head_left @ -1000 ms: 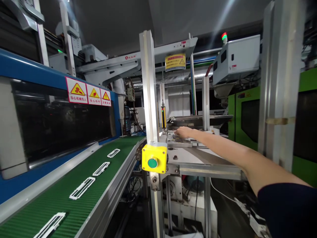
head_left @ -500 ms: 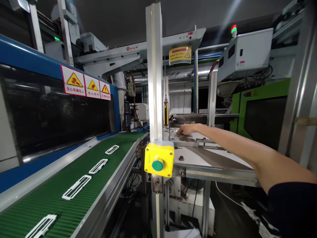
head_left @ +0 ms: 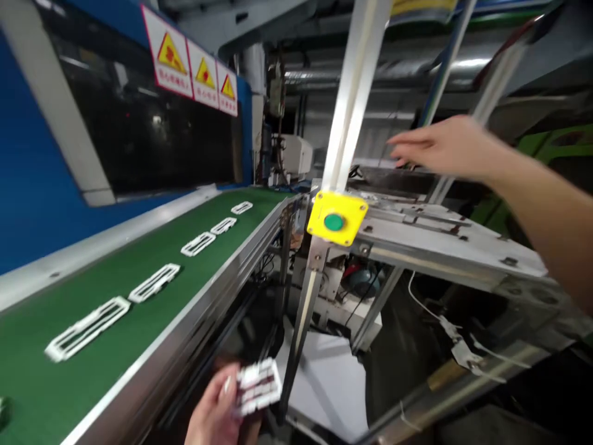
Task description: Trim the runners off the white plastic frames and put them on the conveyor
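My left hand [head_left: 213, 405], low in the middle of the view beside the conveyor, is closed around a small bundle of white plastic frames [head_left: 257, 375]. Motion blur hides how many there are. My right hand [head_left: 447, 143] is raised over the metal worktable [head_left: 463, 238] at the right, its fingers stretched out and slightly blurred, with nothing visible in them. On the green conveyor belt [head_left: 106, 377] several white plastic frames [head_left: 199, 244] lie in a slanting row, apart from both hands.
A yellow box with a green button [head_left: 334, 221] is fixed to an upright aluminium post [head_left: 356, 93] between belt and worktable. A blue machine [head_left: 28, 167] with warning signs stands left. White cables [head_left: 456, 346] hang below the worktable, and a white sheet [head_left: 328, 383] lies low down.
My right hand has lifted off the worktable and drawn up and back. My left hand has come into view with white frames. The camera has tilted down; more frames show on the belt.
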Action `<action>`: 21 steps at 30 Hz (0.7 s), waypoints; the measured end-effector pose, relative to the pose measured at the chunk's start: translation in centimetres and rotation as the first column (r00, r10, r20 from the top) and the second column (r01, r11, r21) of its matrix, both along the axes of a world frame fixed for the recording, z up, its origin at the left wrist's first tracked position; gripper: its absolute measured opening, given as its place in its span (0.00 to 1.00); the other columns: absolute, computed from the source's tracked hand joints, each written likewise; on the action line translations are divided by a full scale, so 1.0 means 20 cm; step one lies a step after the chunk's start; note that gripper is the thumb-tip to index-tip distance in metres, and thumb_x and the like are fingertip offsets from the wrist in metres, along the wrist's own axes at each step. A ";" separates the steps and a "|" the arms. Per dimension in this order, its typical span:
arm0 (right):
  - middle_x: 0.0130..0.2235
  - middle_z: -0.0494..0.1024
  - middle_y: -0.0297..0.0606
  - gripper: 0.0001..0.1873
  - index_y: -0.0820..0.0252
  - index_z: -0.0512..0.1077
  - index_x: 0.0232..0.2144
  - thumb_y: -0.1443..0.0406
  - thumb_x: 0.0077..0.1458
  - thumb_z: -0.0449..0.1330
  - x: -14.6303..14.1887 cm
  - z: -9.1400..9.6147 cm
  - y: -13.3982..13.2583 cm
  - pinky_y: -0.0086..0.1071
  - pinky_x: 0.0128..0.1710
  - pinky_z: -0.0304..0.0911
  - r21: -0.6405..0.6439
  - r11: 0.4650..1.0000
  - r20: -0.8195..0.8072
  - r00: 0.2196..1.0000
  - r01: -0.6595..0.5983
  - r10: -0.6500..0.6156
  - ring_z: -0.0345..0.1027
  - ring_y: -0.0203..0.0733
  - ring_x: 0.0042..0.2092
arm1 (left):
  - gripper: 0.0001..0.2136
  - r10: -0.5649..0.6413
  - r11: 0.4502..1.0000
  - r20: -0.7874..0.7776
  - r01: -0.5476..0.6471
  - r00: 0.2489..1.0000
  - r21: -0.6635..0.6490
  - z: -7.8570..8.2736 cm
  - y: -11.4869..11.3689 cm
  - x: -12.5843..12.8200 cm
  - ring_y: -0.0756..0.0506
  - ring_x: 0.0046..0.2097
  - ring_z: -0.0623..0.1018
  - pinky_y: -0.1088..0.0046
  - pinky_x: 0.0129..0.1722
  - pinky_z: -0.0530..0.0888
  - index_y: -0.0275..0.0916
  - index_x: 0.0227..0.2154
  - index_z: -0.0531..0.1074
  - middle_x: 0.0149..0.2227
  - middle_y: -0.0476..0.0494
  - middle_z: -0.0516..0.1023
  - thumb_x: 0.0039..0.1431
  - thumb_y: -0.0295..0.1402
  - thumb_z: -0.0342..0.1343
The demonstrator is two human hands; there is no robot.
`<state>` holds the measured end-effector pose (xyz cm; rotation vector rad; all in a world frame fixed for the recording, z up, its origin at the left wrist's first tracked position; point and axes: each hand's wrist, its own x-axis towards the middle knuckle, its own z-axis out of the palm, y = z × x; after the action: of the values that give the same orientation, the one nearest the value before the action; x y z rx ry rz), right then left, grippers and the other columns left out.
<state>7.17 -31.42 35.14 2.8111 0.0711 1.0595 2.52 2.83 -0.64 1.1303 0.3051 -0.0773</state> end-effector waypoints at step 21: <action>0.61 0.59 0.42 0.47 0.50 0.44 0.63 0.53 0.47 0.64 -0.52 -0.96 0.68 0.42 0.52 0.64 0.656 0.656 -0.306 0.663 -0.374 0.683 0.64 0.48 0.54 | 0.07 -0.176 0.780 0.085 0.192 0.981 -0.595 0.51 -0.13 -0.12 0.48 0.33 0.78 0.77 0.33 0.77 0.32 0.37 0.71 0.35 0.37 0.77 0.58 0.19 0.50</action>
<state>-3.18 -17.83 15.94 3.6667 0.8970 0.3019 0.15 0.16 9.57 0.5158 0.1262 -0.3144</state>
